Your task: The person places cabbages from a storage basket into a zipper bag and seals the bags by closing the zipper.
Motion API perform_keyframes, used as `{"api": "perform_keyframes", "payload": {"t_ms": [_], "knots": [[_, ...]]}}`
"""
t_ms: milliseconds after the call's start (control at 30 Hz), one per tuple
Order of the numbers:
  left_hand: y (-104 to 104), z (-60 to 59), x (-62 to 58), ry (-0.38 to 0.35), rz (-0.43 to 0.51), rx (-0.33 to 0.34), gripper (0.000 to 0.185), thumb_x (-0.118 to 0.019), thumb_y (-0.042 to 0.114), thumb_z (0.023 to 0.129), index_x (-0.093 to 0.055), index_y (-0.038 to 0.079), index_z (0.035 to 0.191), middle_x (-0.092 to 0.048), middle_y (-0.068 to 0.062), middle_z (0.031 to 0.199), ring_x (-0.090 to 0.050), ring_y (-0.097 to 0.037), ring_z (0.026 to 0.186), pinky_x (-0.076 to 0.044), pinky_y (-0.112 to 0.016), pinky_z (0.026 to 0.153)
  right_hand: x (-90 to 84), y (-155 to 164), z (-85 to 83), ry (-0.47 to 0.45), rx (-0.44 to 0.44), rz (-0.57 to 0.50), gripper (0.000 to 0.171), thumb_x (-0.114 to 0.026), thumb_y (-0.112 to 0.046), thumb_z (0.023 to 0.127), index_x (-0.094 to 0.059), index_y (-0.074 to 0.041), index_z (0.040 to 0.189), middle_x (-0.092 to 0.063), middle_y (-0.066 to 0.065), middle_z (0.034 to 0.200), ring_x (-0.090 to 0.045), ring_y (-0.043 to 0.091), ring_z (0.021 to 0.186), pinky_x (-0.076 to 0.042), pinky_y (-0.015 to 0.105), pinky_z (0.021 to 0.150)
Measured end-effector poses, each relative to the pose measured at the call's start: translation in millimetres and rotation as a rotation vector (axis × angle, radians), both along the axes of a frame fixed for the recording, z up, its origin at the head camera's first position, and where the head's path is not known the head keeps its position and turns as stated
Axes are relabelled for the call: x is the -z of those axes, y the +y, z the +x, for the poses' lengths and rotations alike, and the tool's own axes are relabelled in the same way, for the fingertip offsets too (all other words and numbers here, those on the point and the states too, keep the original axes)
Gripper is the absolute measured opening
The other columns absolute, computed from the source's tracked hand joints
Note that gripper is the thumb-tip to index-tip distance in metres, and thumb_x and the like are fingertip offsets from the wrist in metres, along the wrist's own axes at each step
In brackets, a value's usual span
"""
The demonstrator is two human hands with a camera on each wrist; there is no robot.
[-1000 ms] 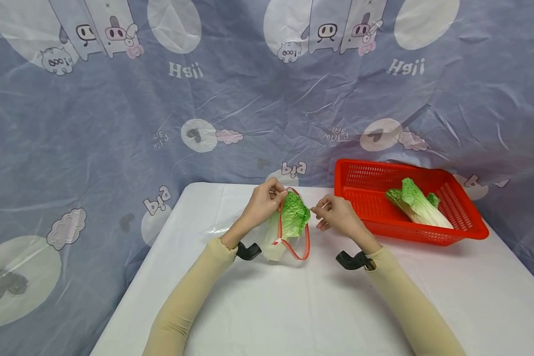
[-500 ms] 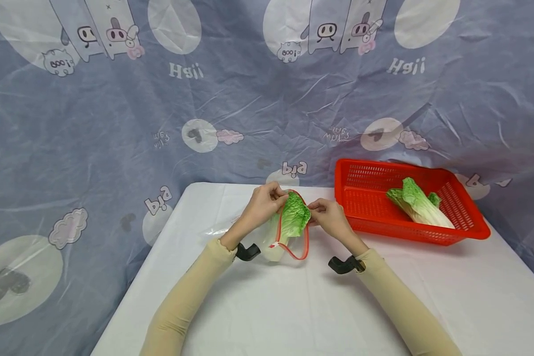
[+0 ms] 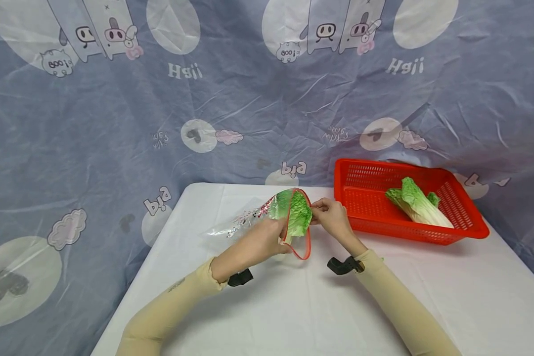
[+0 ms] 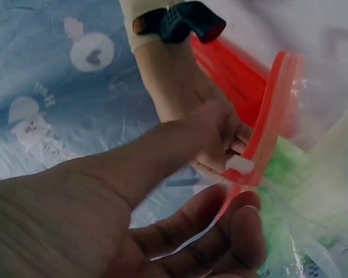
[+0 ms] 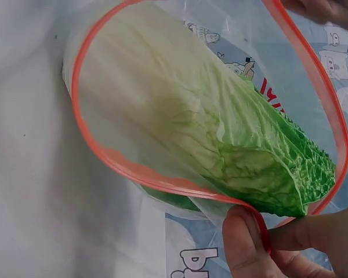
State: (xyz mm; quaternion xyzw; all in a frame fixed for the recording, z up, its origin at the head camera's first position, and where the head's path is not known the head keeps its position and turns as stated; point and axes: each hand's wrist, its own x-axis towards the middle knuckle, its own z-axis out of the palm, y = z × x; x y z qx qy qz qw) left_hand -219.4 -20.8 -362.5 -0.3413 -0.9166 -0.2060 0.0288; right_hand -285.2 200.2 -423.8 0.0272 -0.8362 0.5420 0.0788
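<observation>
A clear zip bag (image 3: pixel 249 218) with a red rim (image 5: pixel 84 130) holds a green and white cabbage leaf (image 3: pixel 295 215) over the white table (image 3: pixel 293 306). The bag lies tilted, its closed end pointing up and left. My left hand (image 3: pixel 267 240) grips the bag from below, near the mouth, with its fingers (image 4: pixel 220 231) curled against the red rim (image 4: pixel 267 133). My right hand (image 3: pixel 331 215) pinches the rim at the mouth's right side between thumb and finger (image 5: pixel 243 237). In the right wrist view the mouth gapes wide around the leaf (image 5: pixel 220 133).
A red plastic basket (image 3: pixel 409 237) stands at the table's right back with another cabbage piece (image 3: pixel 418 205) inside. A printed blue-grey cloth (image 3: pixel 115 123) hangs behind and to the left of the table.
My left hand left the top of the rim and dropped under the bag, now gripping it from below. The bag tipped so its closed end rose to the left. My right hand took hold of the rim.
</observation>
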Motion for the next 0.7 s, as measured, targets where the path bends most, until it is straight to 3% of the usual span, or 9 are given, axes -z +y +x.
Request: {"api": "perform_keyframes", "payload": {"t_ms": [100,200,333,500,700], "knots": [[-5.4,7.0,1.3,0.053,0.003,0.042,0.019,-0.078,0.005,0.076,-0.060,0.008,0.080,-0.060,0.002,0.070,-0.051,-0.008,0.063,-0.041,-0.019,0.054,-1.3,1.0,0.2,-0.007,0.006,0.001,0.016,-0.062,-0.008,0.090,-0.067,0.003,0.100,-0.072,0.022,0.087,-0.072,0.019,0.064,-0.059,0.034,0.062],[-10.6,6.8,0.8,0.068,0.085,0.050,0.015,-0.073,-0.005,0.078,-0.062,0.005,0.074,-0.060,-0.001,0.068,-0.049,-0.010,0.062,-0.040,-0.019,0.055,-3.5,2.0,0.9,-0.003,-0.003,-0.002,0.017,-0.061,-0.009,0.091,-0.067,0.004,0.102,-0.071,0.023,0.089,-0.072,0.019,0.065,-0.059,0.034,0.062],[-15.5,2.7,-2.2,0.051,0.161,0.042,0.007,-0.068,-0.009,0.082,-0.067,-0.002,0.083,-0.066,-0.009,0.078,-0.057,-0.014,0.071,-0.048,-0.024,0.063,-9.0,4.8,3.8,0.015,0.001,0.013,0.018,-0.061,-0.011,0.093,-0.066,0.003,0.103,-0.069,0.023,0.095,-0.073,0.024,0.068,-0.059,0.033,0.064],[-21.3,-0.1,-12.0,0.088,0.221,-0.005,0.010,-0.062,-0.006,0.089,-0.068,-0.003,0.096,-0.067,-0.011,0.091,-0.061,-0.020,0.086,-0.052,-0.032,0.078,-20.5,10.1,9.3,0.080,0.045,0.116,0.019,-0.059,-0.016,0.094,-0.066,-0.002,0.105,-0.067,0.019,0.105,-0.073,0.030,0.077,-0.055,0.023,0.061],[-30.3,-7.3,-28.8,0.169,0.409,-0.092,0.007,-0.059,0.002,0.094,-0.063,0.001,0.099,-0.058,-0.007,0.092,-0.052,-0.017,0.083,-0.048,-0.028,0.073,-37.9,15.9,15.6,0.213,0.062,0.090,0.016,-0.060,-0.012,0.093,-0.057,-0.002,0.104,-0.068,0.017,0.097,-0.072,0.015,0.073,-0.054,0.022,0.060]]}}
